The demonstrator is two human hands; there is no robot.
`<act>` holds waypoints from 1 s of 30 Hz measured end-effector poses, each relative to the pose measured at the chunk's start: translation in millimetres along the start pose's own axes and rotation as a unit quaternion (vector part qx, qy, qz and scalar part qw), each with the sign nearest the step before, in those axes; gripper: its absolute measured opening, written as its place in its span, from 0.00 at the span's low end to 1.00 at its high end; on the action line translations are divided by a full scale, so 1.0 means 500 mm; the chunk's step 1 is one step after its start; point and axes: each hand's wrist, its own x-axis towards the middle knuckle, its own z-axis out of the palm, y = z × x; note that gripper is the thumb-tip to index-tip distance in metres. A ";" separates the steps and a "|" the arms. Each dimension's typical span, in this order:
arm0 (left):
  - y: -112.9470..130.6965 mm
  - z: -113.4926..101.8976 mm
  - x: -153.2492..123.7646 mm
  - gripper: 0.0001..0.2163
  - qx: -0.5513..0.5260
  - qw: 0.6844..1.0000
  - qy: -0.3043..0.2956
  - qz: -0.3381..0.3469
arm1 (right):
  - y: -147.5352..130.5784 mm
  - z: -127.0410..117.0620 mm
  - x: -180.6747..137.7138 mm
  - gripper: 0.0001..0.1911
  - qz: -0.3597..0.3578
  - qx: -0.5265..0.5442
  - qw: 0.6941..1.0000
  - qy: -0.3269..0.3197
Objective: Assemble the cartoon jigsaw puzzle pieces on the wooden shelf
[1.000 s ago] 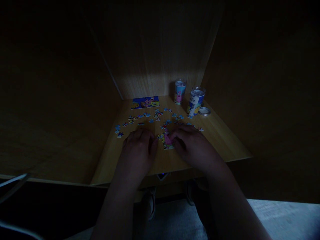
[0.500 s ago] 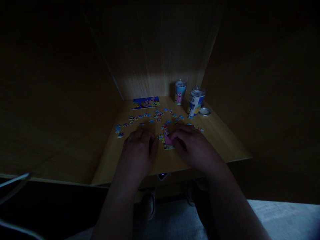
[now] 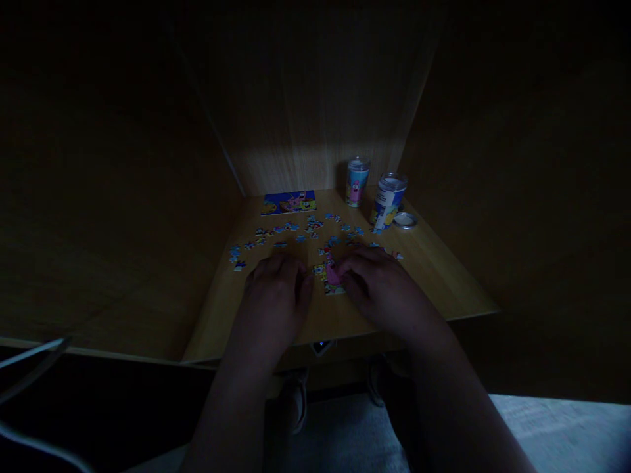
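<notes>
I'm seeing one small puzzle patch [image 3: 332, 276] joined, many loose pieces [image 3: 314, 226] left, left hand [image 3: 277, 284] and right hand [image 3: 378, 282] apart, grips unclear.

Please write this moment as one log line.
right hand: at joined puzzle pieces | left hand: beside them | loose pieces: scattered beyond | containers: upright

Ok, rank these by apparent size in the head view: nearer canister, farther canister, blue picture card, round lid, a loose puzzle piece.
1. Nearer canister
2. Farther canister and blue picture card: too close in area to rank
3. Round lid
4. Loose puzzle piece
</notes>
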 end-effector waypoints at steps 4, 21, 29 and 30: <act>0.000 -0.001 0.000 0.04 -0.001 1.000 -0.006 -0.001 | 0.000 0.000 -0.001 0.10 0.001 0.007 1.000 -0.001; 0.003 -0.003 0.001 0.05 -0.003 1.000 -0.010 -0.004 | 0.000 0.002 0.000 0.10 0.002 0.003 1.000 0.002; 0.001 -0.002 0.000 0.04 -0.002 1.000 -0.003 -0.001 | -0.002 -0.001 0.001 0.10 0.001 0.008 1.000 0.003; 0.002 -0.003 0.000 0.04 -0.001 1.000 -0.006 -0.001 | -0.002 -0.001 0.001 0.10 0.001 0.008 1.000 0.002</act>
